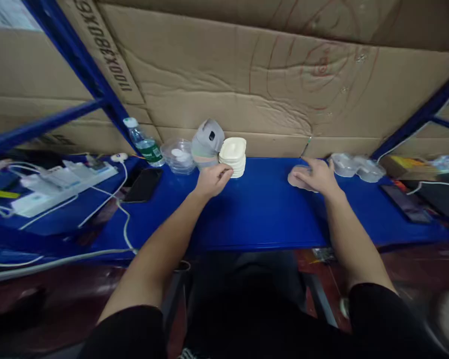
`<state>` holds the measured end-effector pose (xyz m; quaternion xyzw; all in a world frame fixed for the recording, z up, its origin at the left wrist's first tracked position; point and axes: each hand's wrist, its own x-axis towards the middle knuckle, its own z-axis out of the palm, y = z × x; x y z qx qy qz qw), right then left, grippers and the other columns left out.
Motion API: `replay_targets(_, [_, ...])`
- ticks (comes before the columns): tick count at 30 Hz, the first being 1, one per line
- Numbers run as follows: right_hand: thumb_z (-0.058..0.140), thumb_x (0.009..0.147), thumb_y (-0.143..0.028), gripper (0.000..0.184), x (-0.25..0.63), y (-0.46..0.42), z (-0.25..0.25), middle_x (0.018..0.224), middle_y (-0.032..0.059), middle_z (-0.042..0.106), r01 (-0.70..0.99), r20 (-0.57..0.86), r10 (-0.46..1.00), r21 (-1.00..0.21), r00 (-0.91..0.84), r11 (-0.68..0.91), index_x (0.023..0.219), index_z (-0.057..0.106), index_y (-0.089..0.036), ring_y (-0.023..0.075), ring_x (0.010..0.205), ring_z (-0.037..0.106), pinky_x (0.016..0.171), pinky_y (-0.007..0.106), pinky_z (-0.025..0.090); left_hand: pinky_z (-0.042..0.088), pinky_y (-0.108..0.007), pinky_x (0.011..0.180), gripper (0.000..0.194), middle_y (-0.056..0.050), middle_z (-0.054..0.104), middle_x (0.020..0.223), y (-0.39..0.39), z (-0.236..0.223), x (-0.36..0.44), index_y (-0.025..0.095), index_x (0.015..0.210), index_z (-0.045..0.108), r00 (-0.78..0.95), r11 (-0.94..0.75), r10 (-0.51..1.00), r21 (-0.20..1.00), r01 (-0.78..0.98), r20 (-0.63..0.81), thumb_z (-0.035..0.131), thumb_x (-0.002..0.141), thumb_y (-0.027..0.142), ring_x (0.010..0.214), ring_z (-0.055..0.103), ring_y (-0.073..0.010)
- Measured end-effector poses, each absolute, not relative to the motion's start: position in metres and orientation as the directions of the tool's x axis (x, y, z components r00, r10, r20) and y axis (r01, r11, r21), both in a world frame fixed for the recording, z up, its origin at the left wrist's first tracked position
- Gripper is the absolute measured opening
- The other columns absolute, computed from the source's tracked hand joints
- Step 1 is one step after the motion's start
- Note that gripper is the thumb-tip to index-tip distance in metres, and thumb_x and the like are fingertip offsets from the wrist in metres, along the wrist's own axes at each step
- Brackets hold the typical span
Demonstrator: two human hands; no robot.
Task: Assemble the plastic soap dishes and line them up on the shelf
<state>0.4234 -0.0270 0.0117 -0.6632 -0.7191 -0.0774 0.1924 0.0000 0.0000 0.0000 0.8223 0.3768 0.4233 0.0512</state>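
Note:
My left hand [212, 180] is curled at the foot of a stack of cream-white rounded trays [233, 154] on the blue bench [258, 209], its fingertips touching the lowest pieces. My right hand [318, 175] lies palm down with fingers spread over a clear plastic shell [295, 178] on the bench. What the left fingers pinch, if anything, is hidden by the hand.
A grey cap [207, 141], a clear bowl [178, 155] and a water bottle [144, 142] stand left of the stack. A black phone [144, 184], power strips and white cables [60, 182] lie further left. Clear shells [355, 167] sit at right. Cardboard [247, 75] backs the bench.

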Motion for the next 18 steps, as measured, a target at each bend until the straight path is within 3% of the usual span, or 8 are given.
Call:
replay_targets(3, [0.057, 0.096, -0.075, 0.078, 0.43, -0.027, -0.001, 0.163, 0.0183, 0.056, 0.974, 0.264, 0.959, -0.167, -0.105, 0.153, 0.153, 0.06, -0.023, 0.0479, 0.148, 0.051, 0.122, 0.082, 0.023, 0.051, -0.03, 0.075, 0.042, -0.005, 0.08, 0.086, -0.002, 0.002, 0.003, 0.019, 0.098, 0.077, 0.363, -0.701, 0.677, 0.409, 0.585, 0.64, 0.048, 0.102, 0.048, 0.076, 0.073, -0.0192])
replay_targets(6, [0.066, 0.087, -0.079, 0.091, 0.437, -0.024, -0.011, 0.164, 0.0202, 0.053, 0.944, 0.274, 0.939, -0.193, -0.209, 0.266, 0.157, 0.057, -0.022, 0.0472, 0.151, 0.048, 0.122, 0.069, 0.038, 0.052, -0.03, 0.077, 0.042, -0.006, 0.08, 0.09, -0.005, 0.003, 0.007, 0.019, 0.1, 0.077, 0.396, -0.699, 0.69, 0.418, 0.58, 0.606, 0.048, 0.103, 0.049, 0.077, 0.073, -0.0189])
replay_targets(9, [0.078, 0.074, -0.081, 0.103, 0.434, -0.021, -0.015, 0.158, 0.0205, 0.058, 0.902, 0.307, 0.909, -0.236, -0.283, 0.361, 0.156, 0.058, -0.022, 0.0492, 0.148, 0.05, 0.121, 0.067, 0.041, 0.052, -0.032, 0.076, 0.043, -0.006, 0.08, 0.091, -0.007, 0.003, 0.009, 0.019, 0.104, 0.077, 0.438, -0.693, 0.709, 0.431, 0.577, 0.553, 0.05, 0.103, 0.053, 0.077, 0.073, -0.0191])
replay_targets(12, [0.084, 0.074, -0.074, 0.103, 0.417, -0.024, -0.013, 0.156, 0.0158, 0.061, 0.806, 0.266, 0.868, -0.331, -0.419, 0.49, 0.161, 0.053, -0.027, 0.0451, 0.143, 0.056, 0.119, 0.064, 0.045, 0.053, -0.034, 0.077, 0.048, -0.006, 0.08, 0.096, -0.008, 0.002, 0.011, 0.018, 0.115, 0.075, 0.487, -0.7, 0.71, 0.434, 0.566, 0.509, 0.057, 0.1, 0.06, 0.076, 0.072, -0.0192])
replay_targets(15, [0.087, 0.077, -0.066, 0.1, 0.39, -0.029, -0.005, 0.154, 0.0124, 0.064, 0.701, 0.243, 0.806, -0.4, -0.54, 0.59, 0.163, 0.05, -0.032, 0.0421, 0.137, 0.062, 0.117, 0.063, 0.048, 0.056, -0.037, 0.081, 0.063, -0.009, 0.078, 0.115, -0.01, 0.002, 0.012, 0.019, 0.128, 0.072, 0.543, -0.72, 0.693, 0.417, 0.554, 0.474, 0.067, 0.091, 0.07, 0.08, 0.073, -0.0201])
replay_targets(18, [0.093, 0.073, -0.062, 0.1, 0.36, -0.033, 0.008, 0.151, 0.0105, 0.066, 0.631, 0.209, 0.756, -0.44, -0.62, 0.639, 0.161, 0.053, -0.035, 0.0417, 0.135, 0.064, 0.115, 0.063, 0.05, 0.059, -0.041, 0.09, 0.085, -0.014, 0.071, 0.136, -0.012, 0.003, 0.013, 0.022, 0.142, 0.065, 0.613, -0.753, 0.658, 0.394, 0.527, 0.438, 0.077, 0.079, 0.078, 0.101, 0.075, -0.0262])
